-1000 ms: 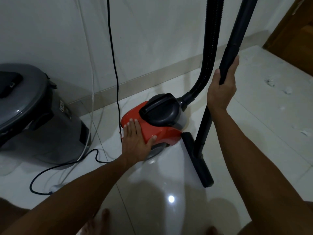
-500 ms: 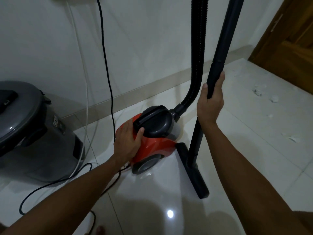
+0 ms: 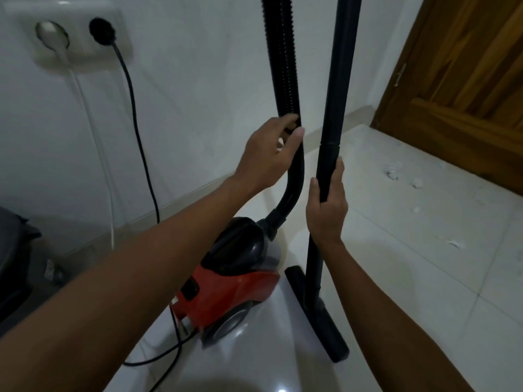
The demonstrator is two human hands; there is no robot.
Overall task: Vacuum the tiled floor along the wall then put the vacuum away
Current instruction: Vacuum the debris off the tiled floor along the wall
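Observation:
A red and black canister vacuum (image 3: 226, 290) stands on the white tiled floor (image 3: 424, 264) near the wall. Its ribbed black hose (image 3: 283, 66) rises from the body out of the top of the view. My left hand (image 3: 268, 151) reaches the hose, fingers curling round it. My right hand (image 3: 325, 210) grips the upright black wand (image 3: 336, 80). The wand's floor nozzle (image 3: 319, 315) rests on the tiles beside the canister. The black power cord (image 3: 135, 123) runs from the canister up to a wall socket (image 3: 70, 38).
White scraps of debris (image 3: 393, 172) lie on the tiles to the right. A wooden door (image 3: 467, 80) closes the far right. A dark grey bin (image 3: 14, 264) stands at the left edge by the wall. A white cable (image 3: 96, 137) also hangs from the socket.
My left hand left the canister body and rose to the hose. The view tilted upward, bringing the wall socket into sight. My right hand stayed on the wand.

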